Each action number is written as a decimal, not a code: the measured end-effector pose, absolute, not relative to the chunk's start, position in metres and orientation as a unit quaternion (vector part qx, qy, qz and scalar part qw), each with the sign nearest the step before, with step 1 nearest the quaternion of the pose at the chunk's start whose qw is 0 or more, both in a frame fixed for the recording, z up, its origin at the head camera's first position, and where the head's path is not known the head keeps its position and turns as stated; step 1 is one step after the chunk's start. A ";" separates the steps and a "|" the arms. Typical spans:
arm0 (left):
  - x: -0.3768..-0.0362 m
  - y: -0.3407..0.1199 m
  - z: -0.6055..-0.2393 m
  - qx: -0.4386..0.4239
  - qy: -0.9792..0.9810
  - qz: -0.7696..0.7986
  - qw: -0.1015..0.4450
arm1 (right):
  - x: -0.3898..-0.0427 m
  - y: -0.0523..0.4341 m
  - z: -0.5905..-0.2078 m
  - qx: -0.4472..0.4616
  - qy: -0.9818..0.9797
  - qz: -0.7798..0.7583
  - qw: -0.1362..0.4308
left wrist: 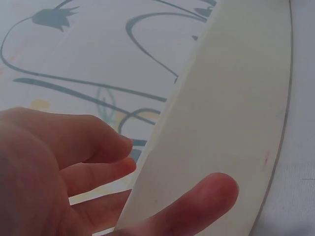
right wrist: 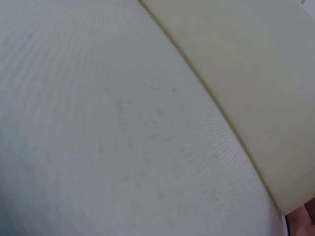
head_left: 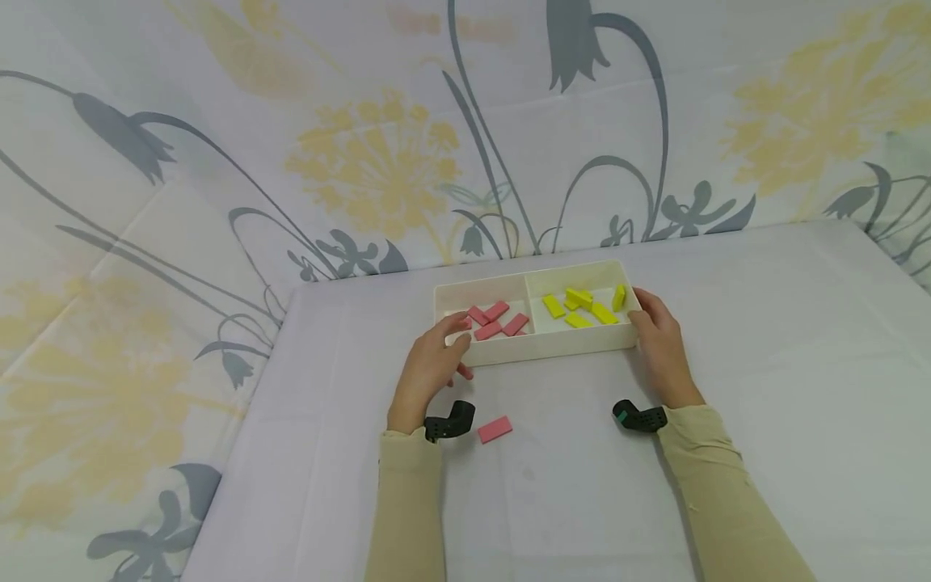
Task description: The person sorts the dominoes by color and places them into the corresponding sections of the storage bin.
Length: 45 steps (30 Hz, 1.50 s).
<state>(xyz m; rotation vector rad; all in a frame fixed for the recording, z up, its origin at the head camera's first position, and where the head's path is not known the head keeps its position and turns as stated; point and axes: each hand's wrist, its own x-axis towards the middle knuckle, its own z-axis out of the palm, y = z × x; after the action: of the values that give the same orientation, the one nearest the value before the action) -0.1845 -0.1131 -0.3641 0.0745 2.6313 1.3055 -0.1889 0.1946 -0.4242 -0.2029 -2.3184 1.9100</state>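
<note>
A white two-compartment box (head_left: 553, 347) stands on the table; pink rectangular tiles (head_left: 489, 331) lie in its left compartment and yellow ones (head_left: 604, 314) in its right. My left hand (head_left: 429, 364) is at the box's front left corner, index finger and thumb over the pink tiles. Lower fingers are outside the front wall. In the left wrist view the fingers (left wrist: 211, 196) are relaxed beside the box wall (left wrist: 226, 98), with nothing pinched. My right hand (head_left: 660, 343) grips the box's right end, thumb at the rim; only a bit of it shows at the right wrist view's corner.
One loose pink tile (head_left: 495, 430) lies on the white-covered table (head_left: 560, 501) in front of the box, beside the left wrist's black camera band (head_left: 451, 422). A flower-patterned cloth (head_left: 393, 162) hangs behind the table and at its left.
</note>
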 end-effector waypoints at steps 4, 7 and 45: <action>-0.184 -0.114 -0.363 0.045 0.880 0.466 0.088 | -0.188 0.195 -0.424 -0.066 -0.768 0.634 0.065; -0.183 -0.114 -0.362 0.052 0.875 0.475 0.078 | -0.188 0.195 -0.424 -0.066 -0.769 0.633 0.066; -0.179 -0.099 -0.358 0.136 0.905 0.342 0.215 | -0.187 0.196 -0.421 -0.063 -0.777 0.624 0.056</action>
<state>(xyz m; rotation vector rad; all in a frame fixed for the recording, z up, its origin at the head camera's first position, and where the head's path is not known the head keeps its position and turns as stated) -0.1790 -0.0987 -0.3581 0.3759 2.5084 0.9479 -0.1866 0.1962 -0.4215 -0.1920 -2.3580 1.8940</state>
